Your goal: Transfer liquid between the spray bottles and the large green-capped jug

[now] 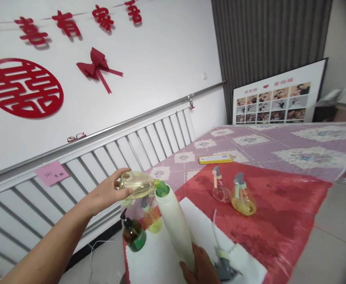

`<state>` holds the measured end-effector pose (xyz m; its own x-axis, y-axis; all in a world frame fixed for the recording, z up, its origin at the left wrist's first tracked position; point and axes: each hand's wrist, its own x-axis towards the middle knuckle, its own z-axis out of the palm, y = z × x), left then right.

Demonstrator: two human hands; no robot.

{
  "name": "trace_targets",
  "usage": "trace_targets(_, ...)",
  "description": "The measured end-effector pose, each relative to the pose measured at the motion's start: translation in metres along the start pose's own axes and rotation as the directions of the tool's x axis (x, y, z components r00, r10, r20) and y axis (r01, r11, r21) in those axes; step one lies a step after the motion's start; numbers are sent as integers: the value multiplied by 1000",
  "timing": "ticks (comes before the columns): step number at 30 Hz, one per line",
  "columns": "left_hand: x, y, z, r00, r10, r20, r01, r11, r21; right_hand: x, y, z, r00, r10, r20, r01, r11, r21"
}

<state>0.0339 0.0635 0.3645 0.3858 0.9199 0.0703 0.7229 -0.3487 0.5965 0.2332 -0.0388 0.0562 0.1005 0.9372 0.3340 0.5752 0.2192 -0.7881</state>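
Observation:
My left hand (pixel 118 187) is closed round a clear bottle (pixel 135 184) of pale yellow liquid, tipped nearly on its side. Its neck meets a green funnel (pixel 162 189) sitting in the mouth of a tall pale bottle (pixel 175 225). My right hand (pixel 201 266) grips that pale bottle near its lower end and keeps it tilted. Close to my right hand lies a grey spray head (pixel 224 266) with a thin tube. Left of the pale bottle stand a spray bottle (pixel 152 221) with yellow liquid and a brown pump bottle (pixel 134 236) with a green label.
On the red cloth (pixel 273 213) stand an upright spray bottle (pixel 221 192) and another spray bottle (pixel 244 200) holding yellow liquid. A yellow flat box (pixel 216 159) lies behind them. White paper (pixel 143 264) covers the near table edge. A white radiator (pixel 149 146) lines the wall.

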Motion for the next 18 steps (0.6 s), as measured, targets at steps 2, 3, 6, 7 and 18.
trace_targets(2, -1, 0, 0, 1000, -4, -5, 4, 1000, 10, 0, 0, 0, 1000, -7, -4, 7, 1000, -3)
trace_targets(3, -1, 1, 0, 1000, -8, -6, 8, 1000, 19, 0, 1, 1, 1000, -10, -8, 10, 1000, -2)
trace_targets(6, -2, 4, -1, 1000, -27, -1, 27, 998, 49, -1, 4, 2, 1000, -13, -19, 14, 1000, 13)
trace_targets(7, -3, 5, -1, 999, -32, 1, 32, 998, 55, -1, 4, 2, 1000, -14, -23, 14, 1000, 17)
trace_targets(18, -1, 3, -3, 999, -36, 6, 35, 996, 83, 0, 3, 2, 1000, -21, -14, 21, 1000, 9)
